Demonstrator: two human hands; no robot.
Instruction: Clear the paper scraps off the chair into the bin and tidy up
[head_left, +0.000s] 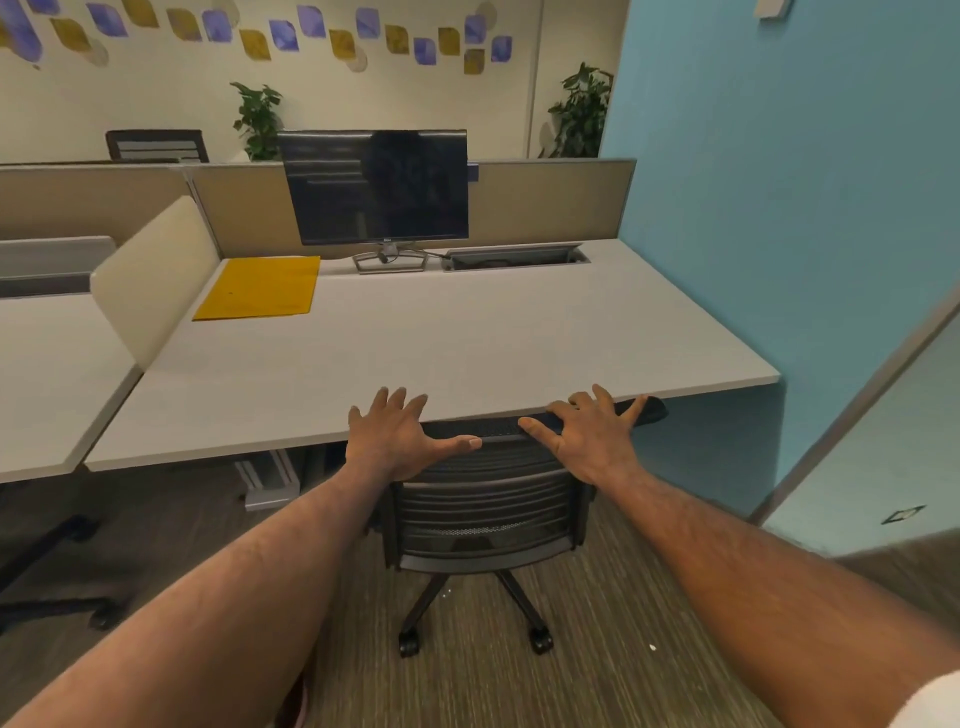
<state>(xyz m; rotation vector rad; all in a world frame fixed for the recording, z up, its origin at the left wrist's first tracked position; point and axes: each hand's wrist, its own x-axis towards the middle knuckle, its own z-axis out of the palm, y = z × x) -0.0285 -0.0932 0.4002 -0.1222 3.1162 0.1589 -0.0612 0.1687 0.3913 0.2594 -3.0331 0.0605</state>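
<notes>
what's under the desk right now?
The black mesh office chair is pushed in under the desk, both hands open at its backrest top. A grey desk leg shows left. The seat is hidden, so scraps can't be checked.

dark monitor (374, 187) on desk (467, 338), yellow folder (260, 287), plants (258, 120)

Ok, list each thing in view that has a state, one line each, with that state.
Left hand: open, fingers spread, empty, at the chair back's top.
Right hand: open, fingers spread, empty, over the top edge.
Chair: pushed in under the desk, seat hidden.
Monitor: screen dark.
Cable hatch: lid raised.
Yellow folder: closed, flat on the desk.
</notes>
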